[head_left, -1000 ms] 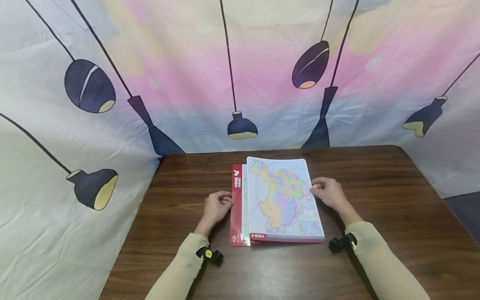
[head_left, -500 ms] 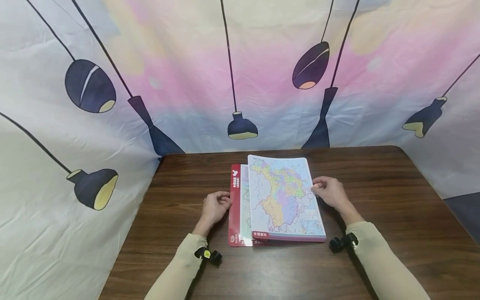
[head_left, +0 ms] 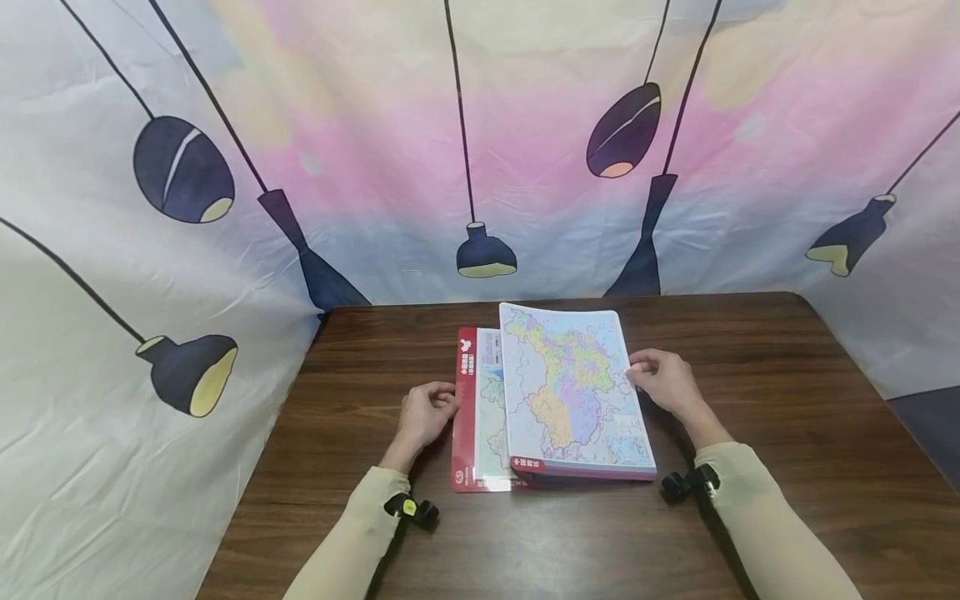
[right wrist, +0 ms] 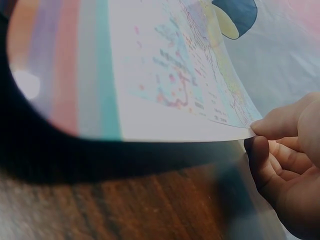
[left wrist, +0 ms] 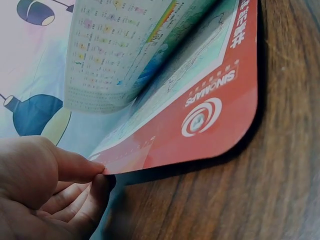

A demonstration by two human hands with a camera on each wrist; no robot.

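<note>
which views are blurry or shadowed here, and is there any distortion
Head view: sharp, evenly lit, wide-angle bend at the table edges. Left wrist view: red cover crisp, left hand soft, dark shadow under the cover. Right wrist view: map sheet blurred near the lens, heavy shadow beneath, right hand slightly soft.

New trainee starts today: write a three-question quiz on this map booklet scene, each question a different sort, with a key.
1. True or false: the right hand lifts a map page by its edge.
2. What do the left hand fingers pinch? A) the red cover B) a pen C) the backdrop
3. Fill in: the booklet lies on a dark ____ table.

Key:
1. True; the page is pinched and raised in the right wrist view.
2. A
3. wooden
</note>
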